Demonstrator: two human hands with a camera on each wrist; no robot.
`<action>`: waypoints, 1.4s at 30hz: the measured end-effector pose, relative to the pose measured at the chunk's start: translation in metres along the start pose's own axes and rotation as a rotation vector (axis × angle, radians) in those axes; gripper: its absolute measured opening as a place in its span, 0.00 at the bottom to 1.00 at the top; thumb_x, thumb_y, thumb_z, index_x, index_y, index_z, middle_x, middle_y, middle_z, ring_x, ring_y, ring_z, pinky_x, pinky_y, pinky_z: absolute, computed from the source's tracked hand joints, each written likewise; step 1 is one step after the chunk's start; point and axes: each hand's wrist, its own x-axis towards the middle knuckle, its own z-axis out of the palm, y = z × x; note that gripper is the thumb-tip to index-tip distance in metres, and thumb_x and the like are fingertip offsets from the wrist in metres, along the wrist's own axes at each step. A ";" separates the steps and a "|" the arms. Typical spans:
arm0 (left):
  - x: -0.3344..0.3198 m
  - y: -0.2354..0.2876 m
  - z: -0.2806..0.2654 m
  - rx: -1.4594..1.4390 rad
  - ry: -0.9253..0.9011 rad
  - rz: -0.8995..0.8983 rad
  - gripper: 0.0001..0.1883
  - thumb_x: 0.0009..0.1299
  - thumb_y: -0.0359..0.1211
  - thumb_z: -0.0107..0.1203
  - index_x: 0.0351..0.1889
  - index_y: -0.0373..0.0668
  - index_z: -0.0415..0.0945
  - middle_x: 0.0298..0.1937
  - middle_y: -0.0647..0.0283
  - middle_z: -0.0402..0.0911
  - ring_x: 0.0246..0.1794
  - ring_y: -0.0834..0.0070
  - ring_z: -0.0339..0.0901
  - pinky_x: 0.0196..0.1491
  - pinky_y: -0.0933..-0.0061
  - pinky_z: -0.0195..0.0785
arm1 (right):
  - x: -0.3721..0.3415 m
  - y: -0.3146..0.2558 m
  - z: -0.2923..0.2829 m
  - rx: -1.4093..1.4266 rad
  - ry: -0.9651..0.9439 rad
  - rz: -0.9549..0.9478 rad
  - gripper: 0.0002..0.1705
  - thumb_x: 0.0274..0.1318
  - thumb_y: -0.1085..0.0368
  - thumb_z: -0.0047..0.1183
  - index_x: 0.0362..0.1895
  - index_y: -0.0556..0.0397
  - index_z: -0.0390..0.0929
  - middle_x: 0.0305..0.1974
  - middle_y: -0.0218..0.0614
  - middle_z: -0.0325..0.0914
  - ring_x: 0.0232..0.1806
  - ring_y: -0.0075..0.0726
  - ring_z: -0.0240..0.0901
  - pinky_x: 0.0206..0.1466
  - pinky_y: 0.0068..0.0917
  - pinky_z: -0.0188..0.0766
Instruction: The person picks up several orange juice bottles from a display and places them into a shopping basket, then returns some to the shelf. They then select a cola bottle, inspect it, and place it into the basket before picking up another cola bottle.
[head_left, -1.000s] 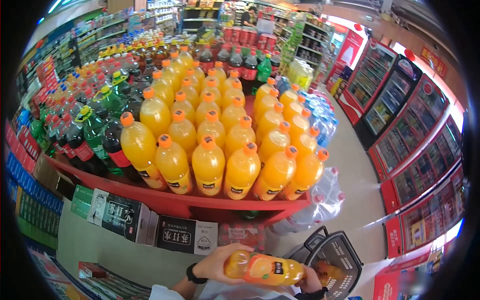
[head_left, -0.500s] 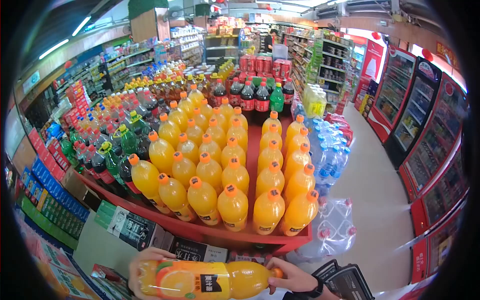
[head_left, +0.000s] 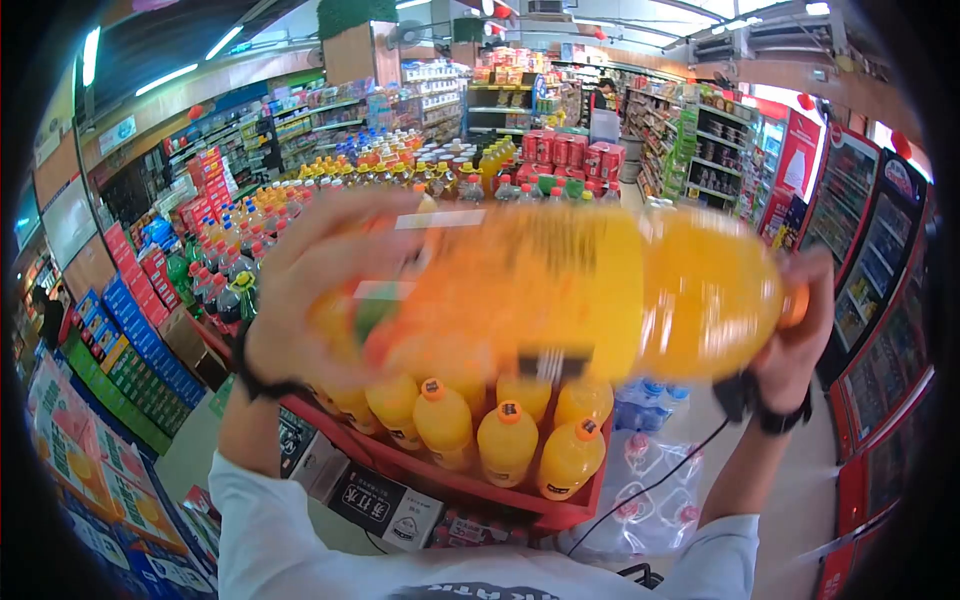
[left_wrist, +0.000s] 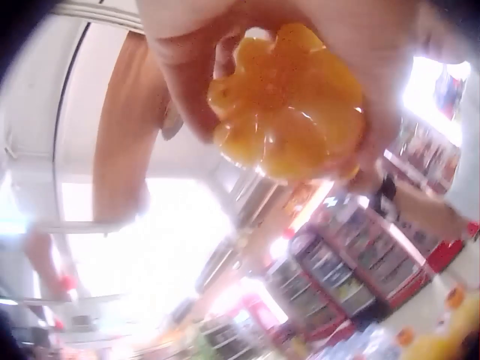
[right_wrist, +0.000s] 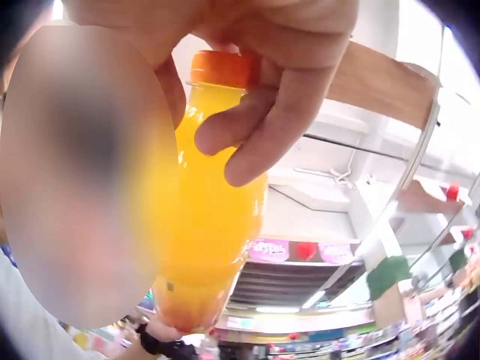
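Note:
A large orange juice bottle [head_left: 560, 290] lies sideways in mid-air, blurred and close to the head camera. At its base end, on the left, my left hand [head_left: 300, 300] grips it with fingers over the side. My right hand [head_left: 800, 330] holds the neck and orange cap at the other end. From the left wrist, the lobed bottle base [left_wrist: 292, 112] shows against the palm. Fingers of the right hand curl around the neck just below the cap [right_wrist: 221, 69] in the right wrist view. Part of the label is covered by the left hand.
Rows of similar juice bottles [head_left: 505, 445] stand below on a red display stand [head_left: 540, 515]. Shrink-wrapped water bottles [head_left: 650, 500] sit on the floor to its right. Cartons [head_left: 380, 500] line its front. Drink fridges [head_left: 850, 250] run along the right; another person [head_left: 603, 95] is far back.
Both hands have raised the bottle from low in front of the body to near head height. It keeps its sideways position, cap to the right. The head view has tilted upward.

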 end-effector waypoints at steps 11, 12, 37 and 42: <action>0.018 -0.151 0.181 -0.161 0.286 -0.536 0.42 0.50 0.39 0.71 0.62 0.39 0.62 0.54 0.53 0.74 0.54 0.57 0.74 0.58 0.63 0.66 | 0.170 0.044 0.082 -0.727 -0.646 -0.550 0.24 0.41 0.67 0.63 0.42 0.53 0.64 0.33 0.47 0.76 0.37 0.58 0.74 0.38 0.45 0.69; 0.013 -0.164 0.197 -0.284 0.321 -0.547 0.42 0.50 0.40 0.71 0.61 0.39 0.63 0.54 0.53 0.75 0.54 0.57 0.74 0.58 0.63 0.66 | 0.179 0.061 0.090 -0.771 -0.711 -0.533 0.25 0.41 0.66 0.64 0.42 0.53 0.64 0.33 0.47 0.77 0.38 0.58 0.74 0.39 0.46 0.70; -0.096 -0.217 0.293 0.222 -0.775 -1.073 0.50 0.44 0.38 0.67 0.67 0.35 0.57 0.70 0.55 0.60 0.60 0.63 0.71 0.58 0.67 0.68 | 0.089 0.462 0.244 -0.669 -1.164 0.144 0.24 0.38 0.57 0.68 0.39 0.52 0.73 0.39 0.47 0.79 0.45 0.53 0.75 0.48 0.40 0.72; -0.101 -0.226 0.294 0.161 -0.769 -1.042 0.52 0.43 0.39 0.69 0.68 0.34 0.55 0.71 0.54 0.57 0.63 0.63 0.68 0.59 0.68 0.68 | 0.073 0.480 0.242 -0.623 -1.171 0.218 0.23 0.40 0.55 0.66 0.40 0.51 0.75 0.39 0.45 0.79 0.45 0.52 0.76 0.48 0.39 0.72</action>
